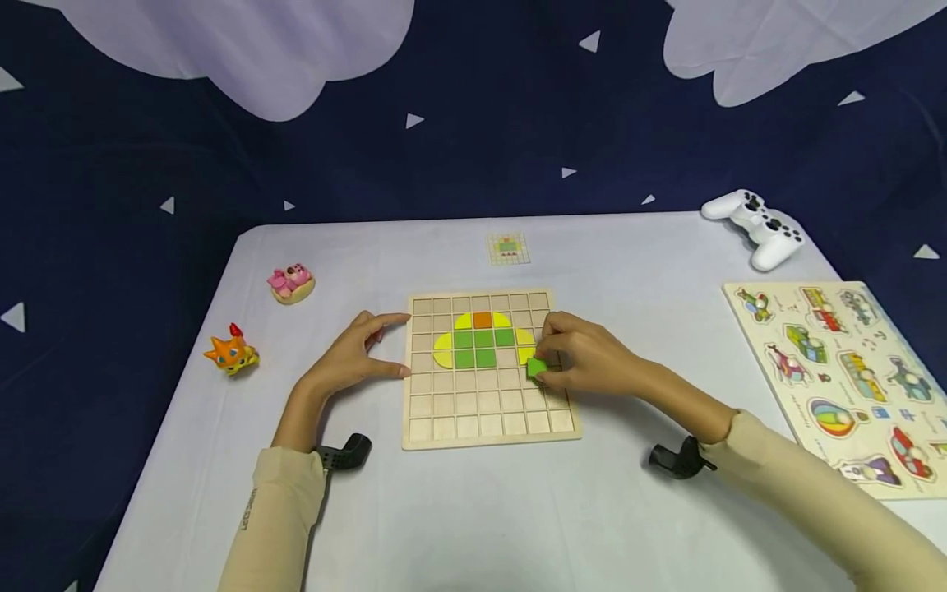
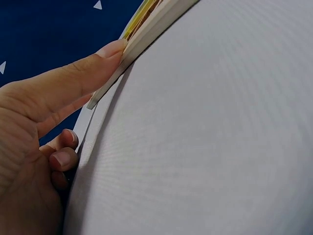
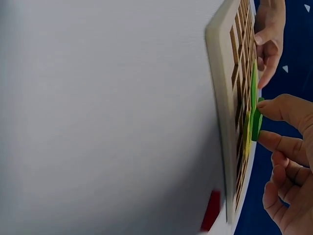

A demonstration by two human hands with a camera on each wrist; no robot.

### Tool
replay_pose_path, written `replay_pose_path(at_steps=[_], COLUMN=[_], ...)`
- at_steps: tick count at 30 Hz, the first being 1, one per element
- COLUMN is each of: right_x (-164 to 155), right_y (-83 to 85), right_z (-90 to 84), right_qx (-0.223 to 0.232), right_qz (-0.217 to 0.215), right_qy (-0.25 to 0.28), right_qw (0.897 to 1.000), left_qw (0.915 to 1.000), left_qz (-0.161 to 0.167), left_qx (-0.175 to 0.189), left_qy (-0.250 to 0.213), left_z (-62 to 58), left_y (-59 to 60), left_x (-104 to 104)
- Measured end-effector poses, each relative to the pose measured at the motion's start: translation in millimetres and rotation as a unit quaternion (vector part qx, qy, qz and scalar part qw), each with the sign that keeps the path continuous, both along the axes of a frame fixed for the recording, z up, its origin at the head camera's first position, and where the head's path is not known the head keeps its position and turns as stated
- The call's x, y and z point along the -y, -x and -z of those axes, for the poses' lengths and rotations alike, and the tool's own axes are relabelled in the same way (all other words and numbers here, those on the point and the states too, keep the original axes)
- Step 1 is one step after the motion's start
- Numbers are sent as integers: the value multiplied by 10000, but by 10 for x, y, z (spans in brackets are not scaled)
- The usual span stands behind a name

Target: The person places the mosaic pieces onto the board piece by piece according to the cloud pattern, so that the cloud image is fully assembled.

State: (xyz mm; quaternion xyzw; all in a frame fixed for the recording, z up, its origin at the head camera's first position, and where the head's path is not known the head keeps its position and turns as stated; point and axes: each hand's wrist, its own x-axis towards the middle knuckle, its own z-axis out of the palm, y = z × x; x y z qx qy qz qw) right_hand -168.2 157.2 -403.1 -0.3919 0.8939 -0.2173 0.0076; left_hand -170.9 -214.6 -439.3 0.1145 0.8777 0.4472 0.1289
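A wooden grid board (image 1: 455, 404) lies on the white table, with green squares (image 1: 483, 339), an orange square (image 1: 482, 320) and yellow curved pieces (image 1: 444, 351) set in its upper middle cells. My right hand (image 1: 584, 353) pinches a green square tile (image 1: 536, 368) between thumb and finger, close over the board's right part. In the right wrist view the same tile (image 3: 257, 120) is tilted on edge at the fingertips. My left hand (image 1: 358, 358) touches the board's left edge with thumb and forefinger spread; its thumb (image 2: 93, 73) lies against the rim in the left wrist view.
A small pattern card (image 1: 508, 248) lies behind the board. Two figurines, pink (image 1: 291, 284) and orange (image 1: 233, 352), stand at left. A white game controller (image 1: 755, 228) and a picture puzzle board (image 1: 836, 378) are at right. A red piece (image 3: 212, 210) shows beside the grid board.
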Motion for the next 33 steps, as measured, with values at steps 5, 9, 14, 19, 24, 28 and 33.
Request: replay_pose_path(at_steps=[5, 9, 14, 19, 24, 28, 33], right_x=[193, 292, 344, 377, 411, 430, 402], right_y=[89, 139, 154, 150, 130, 124, 126], right_z=[9, 42, 49, 27, -2, -10, -26], right_qx=[-167, -450, -538, -276, 27, 242, 176], right_qz=[-156, -286, -247, -147, 11, 83, 146], right_qy=[-24, -109, -288, -296, -198, -162, -233], right_qw=[9997, 9985, 9978, 9991, 9998, 9995, 9995], left_qw=[10000, 10000, 9999, 9999, 9999, 9999, 9999], left_qz=[10, 19, 39, -3, 12, 28, 29], left_qx=[-37, -50, -32, -42, -84, -93, -97], left_qy=[47, 80, 98, 112, 113, 115, 136], left_z=[8, 12, 11, 4, -9, -17, 4], left_y=[1, -1, 4, 9, 19, 19, 6], left_x=[1, 1, -11, -4, -13, -12, -6])
